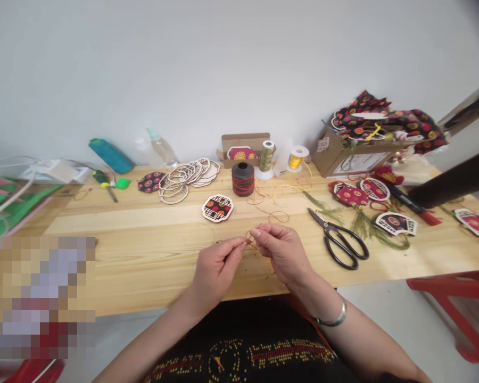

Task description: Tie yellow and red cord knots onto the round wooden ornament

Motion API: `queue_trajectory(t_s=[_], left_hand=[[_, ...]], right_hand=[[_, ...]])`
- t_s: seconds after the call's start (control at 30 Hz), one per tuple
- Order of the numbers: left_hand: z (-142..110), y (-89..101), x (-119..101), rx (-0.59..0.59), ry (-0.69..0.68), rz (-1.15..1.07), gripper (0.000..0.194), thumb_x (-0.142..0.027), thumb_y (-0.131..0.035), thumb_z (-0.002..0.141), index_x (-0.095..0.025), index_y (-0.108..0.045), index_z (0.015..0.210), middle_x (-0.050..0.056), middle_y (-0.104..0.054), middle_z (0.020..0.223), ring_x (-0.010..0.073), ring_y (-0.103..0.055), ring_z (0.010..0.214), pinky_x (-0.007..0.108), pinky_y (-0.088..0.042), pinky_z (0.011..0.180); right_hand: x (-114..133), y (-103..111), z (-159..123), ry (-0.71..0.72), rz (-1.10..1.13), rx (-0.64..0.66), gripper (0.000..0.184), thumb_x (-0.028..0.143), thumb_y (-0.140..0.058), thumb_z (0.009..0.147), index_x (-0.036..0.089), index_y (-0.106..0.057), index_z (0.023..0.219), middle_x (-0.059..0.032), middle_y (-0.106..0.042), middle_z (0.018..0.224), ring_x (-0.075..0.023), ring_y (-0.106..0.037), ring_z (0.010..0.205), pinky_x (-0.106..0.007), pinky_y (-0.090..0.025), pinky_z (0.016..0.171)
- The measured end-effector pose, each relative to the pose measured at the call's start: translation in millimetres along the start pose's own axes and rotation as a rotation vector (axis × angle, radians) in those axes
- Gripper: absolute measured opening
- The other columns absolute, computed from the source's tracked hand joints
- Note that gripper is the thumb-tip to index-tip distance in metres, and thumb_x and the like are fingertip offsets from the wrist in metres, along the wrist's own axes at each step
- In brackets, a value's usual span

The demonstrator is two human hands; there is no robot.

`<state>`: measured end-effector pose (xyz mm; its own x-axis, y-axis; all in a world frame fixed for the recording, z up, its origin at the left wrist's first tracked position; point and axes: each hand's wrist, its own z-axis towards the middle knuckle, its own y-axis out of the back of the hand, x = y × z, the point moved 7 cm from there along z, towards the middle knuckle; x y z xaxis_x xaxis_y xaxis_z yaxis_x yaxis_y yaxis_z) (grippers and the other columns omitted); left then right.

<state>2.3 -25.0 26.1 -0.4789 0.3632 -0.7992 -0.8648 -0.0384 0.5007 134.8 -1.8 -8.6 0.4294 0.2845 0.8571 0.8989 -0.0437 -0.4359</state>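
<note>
At the near edge of the bench point(143, 271), both hands met above the wood, in front of a black garment point(271, 332) patterned with yellow and red dots. The left hand point(219, 263) was nearly closed, thumb and fingertips pinched on a thin cord point(248, 234). The right hand point(283, 250), with a silvery bracelet point(337, 317) at its wrist, pinched the same cord, its other fingers curled. The cord lay between the two sets of fingertips, forming a small loop; its exact path there was too fine to tell. A red stool point(447, 298) stood at the near right, beyond the bench edge.

To the right of the hands lay black-handled scissors point(337, 236), their blades slightly parted and pointing far left. Farther right were patterned ornaments point(353, 194) and green tassels point(361, 226).

Just far of the left hand, an eight-sided patterned piece point(217, 208) lay flat. Beyond it stood a dark spool point(243, 180) wound with red cord, loose strands trailing to its right. Pale cut-out frames point(183, 178) overlapped to its left.

Along the far side, from left to right, were a teal thread cone point(112, 156), a clear bottle point(162, 149), a small open carton point(245, 139), a green thread spool point(267, 157), a yellow thread spool point(296, 158) and a large cardboard box point(353, 159) heaped with patterned fabric point(419, 125).
</note>
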Motion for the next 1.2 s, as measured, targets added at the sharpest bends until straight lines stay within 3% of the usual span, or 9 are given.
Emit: queue_trajectory(t_s=[0.13, 0.27, 0.37, 0.47, 0.53, 0.63, 0.77, 1.0, 1.2], left_hand=[[2, -4.0, 5, 0.104, 0.008, 0.049, 0.019, -0.022, -0.052, 0.088, -0.019, -0.07, 0.093, 0.003, -0.074, 0.076, 0.0143, -0.068, 0.067, 0.026, -0.055, 0.064], [5, -0.7, 14, 0.124, 0.005, 0.099, 0.02, -0.023, -0.05, 0.088, -0.02, -0.07, 0.093, 0.006, -0.074, 0.092, 0.0176, -0.068, 0.085, 0.031, -0.054, 0.077], [10, 14.4, 20, 0.017, 0.003, 0.232, 0.022, -0.023, -0.053, 0.086, -0.021, -0.069, 0.101, 0.01, -0.066, 0.115, 0.0203, -0.066, 0.09, 0.038, -0.051, 0.085], [12, 39.6, 19, -0.191, 0.07, 0.333, 0.033, -0.026, -0.058, 0.082, -0.019, -0.065, 0.113, 0.014, -0.057, 0.124, 0.0156, -0.064, 0.069, 0.037, -0.052, 0.076], [12, 45.2, 16, -0.206, 0.133, 0.207, 0.026, -0.029, -0.059, 0.081, -0.019, -0.07, 0.102, 0.01, -0.066, 0.106, 0.013, -0.059, 0.06, 0.034, -0.052, 0.068], [5, 16.4, 21, 0.105, 0.423, -0.314, 0.02, -0.035, -0.062, 0.078, -0.02, -0.073, 0.082, 0.005, -0.07, 0.068, 0.0095, -0.046, 0.043, 0.025, -0.041, 0.044], [-13, -25.2, 14, 0.381, 0.764, -0.847, 0.025, -0.038, -0.061, 0.078, -0.017, -0.074, 0.08, 0.013, -0.074, 0.08, 0.0029, -0.028, 0.036, 0.021, -0.021, 0.035], [-16, -38.0, 28, 0.274, 0.991, -1.227, 0.018, -0.029, -0.074, 0.07, -0.012, -0.07, 0.07, -0.002, -0.054, 0.054, -0.0025, -0.024, 0.038, 0.012, -0.017, 0.036], [-15, -32.6, 40, 0.194, 0.972, -1.169, 0.015, -0.022, -0.074, 0.071, -0.009, -0.069, 0.075, 0.001, -0.062, 0.07, -0.0044, -0.03, 0.039, 0.01, -0.02, 0.036]], right_hand=[[12, 6, 3, 0.07, -0.025, -0.017, 0.023, 0.033, -0.078, 0.061, 0.015, -0.063, 0.059, 0.0061, -0.046, 0.049, -0.0041, -0.029, 0.045, -0.021, -0.022, 0.044], [39, 16, 5, 0.196, -0.046, -0.074, 0.022, 0.033, -0.077, 0.064, 0.016, -0.063, 0.06, 0.0054, -0.046, 0.051, -0.0051, -0.03, 0.047, -0.022, -0.021, 0.045], [61, 24, 7, 0.288, -0.093, -0.127, 0.019, 0.032, -0.076, 0.066, 0.017, -0.065, 0.062, 0.005, -0.045, 0.052, -0.0057, -0.031, 0.048, -0.023, -0.022, 0.046], [76, 28, 8, 0.387, -0.15, -0.168, 0.015, 0.031, -0.075, 0.068, 0.018, -0.067, 0.063, 0.0044, -0.048, 0.054, -0.0064, -0.034, 0.05, -0.023, -0.026, 0.047], [81, 28, 10, 0.44, -0.212, -0.18, 0.014, 0.032, -0.074, 0.069, 0.02, -0.068, 0.065, 0.0034, -0.053, 0.058, -0.0072, -0.038, 0.052, -0.024, -0.031, 0.05], [82, 22, 11, 0.505, -0.346, -0.195, 0.012, 0.031, -0.074, 0.069, 0.021, -0.069, 0.065, 0.0017, -0.06, 0.063, -0.0099, -0.046, 0.058, -0.027, -0.038, 0.056], [73, 2, 2, 0.621, -0.552, -0.101, 0.007, 0.024, -0.07, 0.075, 0.022, -0.069, 0.068, 0.0005, -0.063, 0.066, -0.0126, -0.052, 0.064, -0.029, -0.042, 0.062], [43, -34, -46, 1.03, -1.049, 0.196, 0.015, 0.014, -0.058, 0.085, 0.02, -0.071, 0.082, -0.0035, -0.059, 0.076, -0.0152, -0.046, 0.073, -0.029, -0.041, 0.065], [23, -38, -66, 1.027, -1.187, 0.377, 0.018, 0.004, -0.051, 0.084, 0.014, -0.067, 0.084, -0.0044, -0.06, 0.076, -0.0158, -0.041, 0.073, -0.03, -0.041, 0.068]])
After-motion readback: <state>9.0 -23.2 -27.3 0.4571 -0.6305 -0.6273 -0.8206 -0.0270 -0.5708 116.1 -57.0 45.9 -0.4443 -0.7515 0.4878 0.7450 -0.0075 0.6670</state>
